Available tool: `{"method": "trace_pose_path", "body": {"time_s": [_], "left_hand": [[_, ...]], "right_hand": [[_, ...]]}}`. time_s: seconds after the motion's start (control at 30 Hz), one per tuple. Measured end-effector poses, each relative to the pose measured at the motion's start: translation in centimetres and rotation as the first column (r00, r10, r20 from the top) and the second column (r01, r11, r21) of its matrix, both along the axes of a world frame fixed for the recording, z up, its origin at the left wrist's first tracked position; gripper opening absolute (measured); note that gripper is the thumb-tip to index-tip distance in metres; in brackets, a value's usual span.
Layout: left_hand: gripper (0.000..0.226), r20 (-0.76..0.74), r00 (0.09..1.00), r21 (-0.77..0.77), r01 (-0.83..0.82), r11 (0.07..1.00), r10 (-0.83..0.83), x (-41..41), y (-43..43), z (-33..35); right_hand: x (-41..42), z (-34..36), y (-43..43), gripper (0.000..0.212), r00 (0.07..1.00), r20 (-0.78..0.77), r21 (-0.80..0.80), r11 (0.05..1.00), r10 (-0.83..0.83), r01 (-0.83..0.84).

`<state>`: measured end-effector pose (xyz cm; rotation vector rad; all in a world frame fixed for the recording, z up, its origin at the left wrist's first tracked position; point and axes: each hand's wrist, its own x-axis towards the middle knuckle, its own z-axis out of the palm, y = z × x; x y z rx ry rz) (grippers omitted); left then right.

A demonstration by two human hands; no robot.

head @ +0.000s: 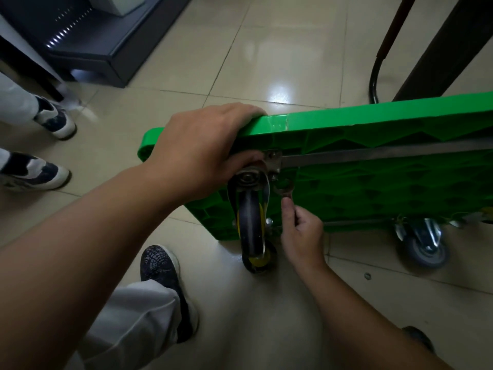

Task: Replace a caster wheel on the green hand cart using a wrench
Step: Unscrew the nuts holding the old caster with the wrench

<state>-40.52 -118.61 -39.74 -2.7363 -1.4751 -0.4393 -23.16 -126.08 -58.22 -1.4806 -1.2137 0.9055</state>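
Just right of the caster wheel [249, 225], the right hand [304, 236] grips the wrench [285, 190], whose shaft rises to the mounting plate [273, 160], while the left hand [197, 148] clasps the green cart [400, 182] above.

The cart [373, 182] stands on edge on the tiles, with the left hand [197, 150] gripping its top rim. At five o'clock from it, the right hand [301, 236] holds a wrench [285, 189] against the caster [250, 220] plate.

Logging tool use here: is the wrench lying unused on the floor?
No, the right hand grips the wrench, its head at the caster wheel mount on the green cart.
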Motion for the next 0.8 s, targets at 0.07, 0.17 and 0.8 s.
{"method": "trace_pose_path", "body": {"time_s": [0.07, 0.17, 0.8], "left_hand": [[0.05, -0.003, 1.0, 0.005, -0.006, 1.0, 0.006, -0.1, 0.1, -0.1], [0.051, -0.013, 1.0, 0.016, -0.01, 1.0, 0.01, -0.1, 0.1, -0.2], [0.054, -0.014, 1.0, 0.048, -0.009, 0.999, 0.01, -0.1, 0.0, -0.4]], "right_hand": [[-0.3, -0.5, 0.5, 0.054, 1.0, -0.011, 0.002, 1.0, -0.003, 0.003], [-0.7, -0.9, 1.0, 0.051, 1.0, -0.019, 0.015, 1.0, -0.001, 0.001], [-2.2, -0.9, 1.7, 0.07, 0.988, -0.113, -0.021, 0.994, 0.104, -0.107]]}}
